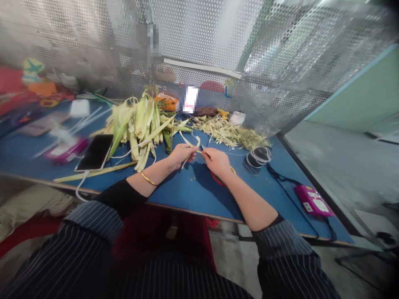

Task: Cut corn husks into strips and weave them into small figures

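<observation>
My left hand [182, 154] is closed in a pinch on a pale strip of corn husk [187, 140], whose ends stick out above and below the fingers. Close beside it, my right hand [219, 162] is closed around scissors; their red and yellow handles [217, 178] show under the palm and a short blade tip shows past the fingers. Its fingertips meet the husk strip, though I cannot tell whether they grip it. A heap of green corn husks [140, 120] lies beyond my left hand. Shredded husk trimmings [227, 131] are piled beyond my right hand.
On the blue table [187, 195], a phone [95, 153] with a white cable lies at left. A spool of thread [258, 157] stands at right, near a purple power strip [313, 200] with black cords. A perforated metal screen [199, 37] rises behind the table.
</observation>
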A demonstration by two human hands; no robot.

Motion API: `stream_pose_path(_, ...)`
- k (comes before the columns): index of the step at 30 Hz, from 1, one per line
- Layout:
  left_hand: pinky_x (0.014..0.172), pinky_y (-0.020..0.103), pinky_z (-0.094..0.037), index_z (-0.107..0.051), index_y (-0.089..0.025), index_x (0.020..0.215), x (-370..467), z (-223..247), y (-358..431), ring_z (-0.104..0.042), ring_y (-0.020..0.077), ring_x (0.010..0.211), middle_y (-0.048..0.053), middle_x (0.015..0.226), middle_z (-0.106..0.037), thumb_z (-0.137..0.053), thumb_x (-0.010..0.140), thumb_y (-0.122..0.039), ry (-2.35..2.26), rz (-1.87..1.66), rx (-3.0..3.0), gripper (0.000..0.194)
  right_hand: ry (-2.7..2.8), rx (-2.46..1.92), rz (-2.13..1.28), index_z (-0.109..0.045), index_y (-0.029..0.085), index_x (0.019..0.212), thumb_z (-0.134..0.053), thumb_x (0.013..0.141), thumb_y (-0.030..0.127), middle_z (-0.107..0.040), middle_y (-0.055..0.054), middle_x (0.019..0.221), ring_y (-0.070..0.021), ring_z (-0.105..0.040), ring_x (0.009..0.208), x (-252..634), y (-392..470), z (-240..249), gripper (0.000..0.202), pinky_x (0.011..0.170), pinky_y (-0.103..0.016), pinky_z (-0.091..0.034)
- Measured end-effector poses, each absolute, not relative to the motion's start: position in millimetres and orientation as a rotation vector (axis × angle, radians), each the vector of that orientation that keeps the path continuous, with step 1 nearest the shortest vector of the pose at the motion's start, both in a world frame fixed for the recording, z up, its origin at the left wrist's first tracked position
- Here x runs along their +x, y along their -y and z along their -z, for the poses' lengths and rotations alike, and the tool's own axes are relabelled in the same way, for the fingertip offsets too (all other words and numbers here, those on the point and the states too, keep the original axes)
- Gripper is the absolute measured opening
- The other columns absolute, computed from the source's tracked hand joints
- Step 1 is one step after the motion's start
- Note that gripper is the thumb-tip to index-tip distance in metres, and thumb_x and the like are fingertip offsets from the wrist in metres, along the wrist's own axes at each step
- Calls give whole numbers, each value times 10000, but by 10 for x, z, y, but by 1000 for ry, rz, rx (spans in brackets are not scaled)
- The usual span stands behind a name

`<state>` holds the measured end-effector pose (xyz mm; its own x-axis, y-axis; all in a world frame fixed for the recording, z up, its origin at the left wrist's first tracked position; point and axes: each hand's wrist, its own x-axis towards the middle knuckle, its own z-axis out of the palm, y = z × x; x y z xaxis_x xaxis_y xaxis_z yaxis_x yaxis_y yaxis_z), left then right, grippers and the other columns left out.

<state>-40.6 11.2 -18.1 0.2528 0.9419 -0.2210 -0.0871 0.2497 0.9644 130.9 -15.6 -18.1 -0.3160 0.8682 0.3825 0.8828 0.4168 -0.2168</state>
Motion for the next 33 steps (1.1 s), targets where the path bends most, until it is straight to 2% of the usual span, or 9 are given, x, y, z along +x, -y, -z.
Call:
stream_pose_path(9,539,226,-502,-642,-100,815,-430,125,-101,-617,107,533,53,696,-662,-620,856,-406,-1001,-885,923,309,2181,-1509,44,-659,212,847,-466,937,323,-683,-48,849,-170,-591,771,1343,137,154,240,652,-264,-336)
stream_pose_path(15,549,215,-497,-679,-92,843,-430,143,-130,-608,92,519,49,685,-675,-755,742,-267,-1021,-872,996,216,2166,-1515,39,-656,215,876,-456,944,324,-689,-41,888,-168,-598,811,1340,148,159,238,656,-261,-327)
stream_pose_path(21,527,212,-490,-669,-90,780,-429,182,-143,-574,84,467,20,581,-633,-810,665,-252,-1034,-906,1060,243,2157,-1564,31,-639,211,781,-489,920,289,-690,-30,832,-162,-586,751,1324,182,125,220,637,-274,-305)
stream_pose_path(27,492,207,-475,-661,-84,778,-449,196,-181,-549,77,428,13,550,-613,-775,701,-200,-1052,-898,1048,180,2154,-1556,64,-649,210,786,-487,915,288,-688,-36,831,-163,-575,737,1283,198,142,221,627,-281,-293)
stream_pose_path(33,553,238,-507,-664,-85,795,-473,235,-227,-575,87,477,30,599,-627,-731,758,-187,-1001,-887,1047,127,2116,-1564,43,-645,216,800,-486,918,289,-691,-33,846,-162,-571,744,1306,180,143,212,616,-279,-280)
